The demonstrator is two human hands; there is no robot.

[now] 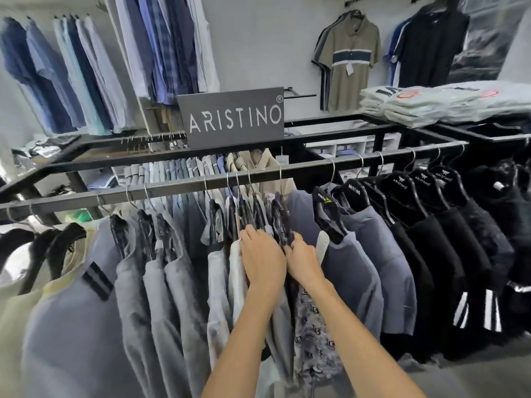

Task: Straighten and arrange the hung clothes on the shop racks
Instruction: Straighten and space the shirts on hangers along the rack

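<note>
A black metal rail (178, 188) runs across the view with shirts on black hangers. Grey and pale shirts (161, 282) hang on the left, grey-blue shirts (362, 268) right of centre, and black ones (448, 239) further right. My left hand (261, 259) lies on the shoulders of a tight bunch of light shirts (238, 271) in the middle, fingers reaching among the hangers. My right hand (301, 259) is beside it, its fingers tucked into the shoulder of a patterned shirt (313, 334). The fingertips of both hands are hidden by fabric.
A dark "ARISTINO" sign (232, 119) stands on the rack's upper frame. Folded packaged shirts (425, 104) are stacked at the right rear. More shirts hang on the back wall (71, 76), with polo shirts (347, 61) to the right. A second rail behind holds folded-looking shirts (172, 170).
</note>
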